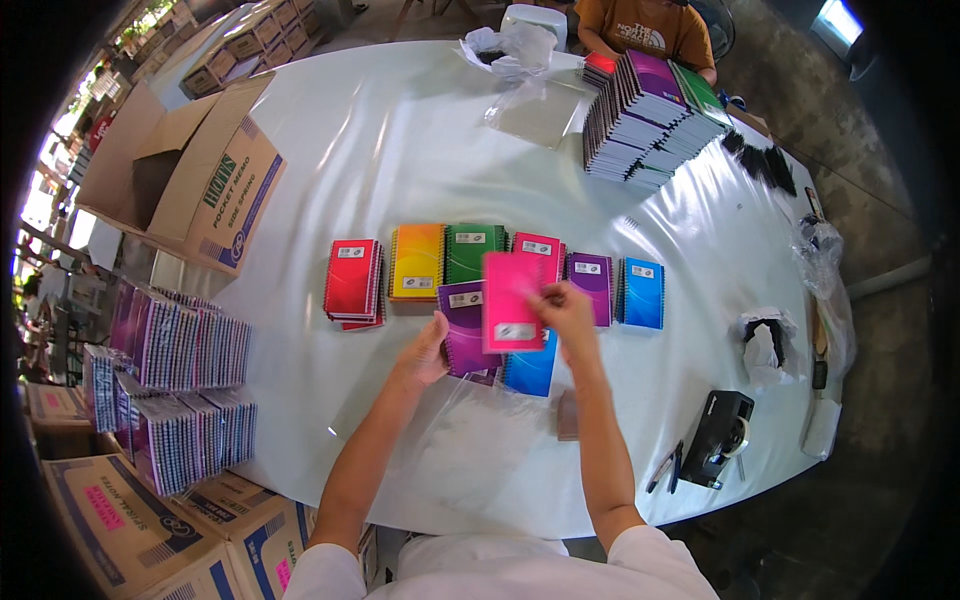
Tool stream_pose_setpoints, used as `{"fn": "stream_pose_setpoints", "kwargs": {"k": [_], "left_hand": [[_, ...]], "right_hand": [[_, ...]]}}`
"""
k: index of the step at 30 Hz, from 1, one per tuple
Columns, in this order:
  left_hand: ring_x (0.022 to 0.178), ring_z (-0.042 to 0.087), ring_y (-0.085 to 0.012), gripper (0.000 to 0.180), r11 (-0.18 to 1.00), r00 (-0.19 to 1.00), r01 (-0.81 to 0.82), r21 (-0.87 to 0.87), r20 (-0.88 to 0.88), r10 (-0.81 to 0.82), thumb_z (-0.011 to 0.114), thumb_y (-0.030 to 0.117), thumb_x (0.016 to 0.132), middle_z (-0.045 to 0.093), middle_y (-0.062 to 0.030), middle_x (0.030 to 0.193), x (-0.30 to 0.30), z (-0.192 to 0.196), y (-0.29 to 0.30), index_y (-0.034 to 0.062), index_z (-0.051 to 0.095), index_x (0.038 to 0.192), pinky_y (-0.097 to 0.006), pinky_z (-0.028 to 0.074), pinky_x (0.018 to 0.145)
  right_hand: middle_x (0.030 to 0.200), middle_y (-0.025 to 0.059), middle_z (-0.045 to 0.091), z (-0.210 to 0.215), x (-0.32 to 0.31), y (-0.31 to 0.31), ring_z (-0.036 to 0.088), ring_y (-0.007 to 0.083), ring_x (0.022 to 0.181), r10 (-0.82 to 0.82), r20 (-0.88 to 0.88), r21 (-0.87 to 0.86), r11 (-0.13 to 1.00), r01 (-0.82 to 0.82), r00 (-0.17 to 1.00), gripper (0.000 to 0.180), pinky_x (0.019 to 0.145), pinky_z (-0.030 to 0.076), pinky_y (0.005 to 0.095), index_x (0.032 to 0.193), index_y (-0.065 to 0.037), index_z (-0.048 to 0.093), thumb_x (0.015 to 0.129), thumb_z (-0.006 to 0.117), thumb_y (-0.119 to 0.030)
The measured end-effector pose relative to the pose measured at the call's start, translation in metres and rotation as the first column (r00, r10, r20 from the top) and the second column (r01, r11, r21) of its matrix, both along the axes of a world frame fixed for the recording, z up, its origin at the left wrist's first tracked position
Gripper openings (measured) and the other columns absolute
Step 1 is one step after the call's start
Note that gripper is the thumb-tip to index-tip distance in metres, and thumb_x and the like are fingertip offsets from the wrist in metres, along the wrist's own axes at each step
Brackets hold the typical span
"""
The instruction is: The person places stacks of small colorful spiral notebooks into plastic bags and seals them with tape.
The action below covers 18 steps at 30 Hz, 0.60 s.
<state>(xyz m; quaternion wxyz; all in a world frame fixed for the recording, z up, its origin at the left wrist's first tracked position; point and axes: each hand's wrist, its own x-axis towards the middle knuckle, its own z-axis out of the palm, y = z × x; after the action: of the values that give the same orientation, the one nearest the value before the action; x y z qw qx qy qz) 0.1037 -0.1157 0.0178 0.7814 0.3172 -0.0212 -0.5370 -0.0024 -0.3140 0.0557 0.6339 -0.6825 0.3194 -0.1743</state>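
Note:
My left hand (428,348) grips a purple spiral notebook (464,330) by its left edge. In my right hand (566,315) is a pink notebook (512,290), slightly blurred, held by its right side and overlapping the purple one. Below them a blue notebook (528,372) shows in part. Beyond my hands runs a row of small spiral notebook stacks: red (351,275), yellow (416,262), green (474,253), another pink (540,248), another purple (590,285) and another blue (641,293). A clear plastic bag (470,430) lies near my forearms.
An open carton (220,190) stands at the left, above bundled notebooks (190,345). Tall notebook stacks (640,120) rise at the far right, before another person (640,30). Nearer right are a black tape dispenser (720,430), pens (668,468) and a tape roll (765,345).

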Motion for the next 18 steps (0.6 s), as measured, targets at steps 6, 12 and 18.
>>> {"fn": "stream_pose_setpoints", "kwargs": {"k": [6, 12, 18], "left_hand": [[0.097, 0.065, -0.0221, 0.047, 0.98, 0.996, -0.085, 0.18, -0.006, 0.088, 0.074, 0.023, 0.081, 0.063, -0.0119, 0.11, 0.006, 0.006, 0.021, 0.0039, 0.053, 0.119, -0.039, 0.056, 0.083], [0.098, 0.064, -0.0195, 0.055, 0.975, 0.997, -0.076, 0.208, 0.041, 0.069, 0.072, 0.039, 0.082, 0.063, -0.0094, 0.111, 0.036, -0.006, 0.068, 0.0043, 0.053, 0.12, -0.037, 0.054, 0.085], [0.114, 0.056, -0.0212, 0.072, 0.988, 0.986, -0.144, 0.061, -0.073, 0.148, 0.069, 0.05, 0.081, 0.057, -0.0093, 0.124, 0.045, -0.007, 0.09, 0.0043, 0.045, 0.131, -0.04, 0.048, 0.096]], "right_hand": [[0.095, 0.0163, 0.06, -0.031, 0.064, 0.03, 0.056, 0.0304, 0.094, -0.237, -0.182, -0.651, 0.756, 0.064, 0.954, 0.033, 0.082, 0.045, 0.0401, 0.088, 0.001, 0.065, 0.078, 0.075, -0.029], [0.097, 0.017, 0.06, -0.052, 0.095, 0.016, 0.059, 0.0339, 0.093, -0.46, -0.348, -0.808, 0.59, -0.013, 0.817, 0.039, 0.075, 0.047, 0.0434, 0.085, 0.003, 0.064, 0.075, 0.076, -0.032], [0.085, 0.0159, 0.061, 0.017, 0.058, 0.077, 0.059, 0.0286, 0.077, -0.109, -0.111, 0.068, 0.991, 0.117, 0.988, 0.027, 0.066, 0.045, 0.0375, 0.09, 0.002, 0.064, 0.079, 0.074, -0.02]]}}
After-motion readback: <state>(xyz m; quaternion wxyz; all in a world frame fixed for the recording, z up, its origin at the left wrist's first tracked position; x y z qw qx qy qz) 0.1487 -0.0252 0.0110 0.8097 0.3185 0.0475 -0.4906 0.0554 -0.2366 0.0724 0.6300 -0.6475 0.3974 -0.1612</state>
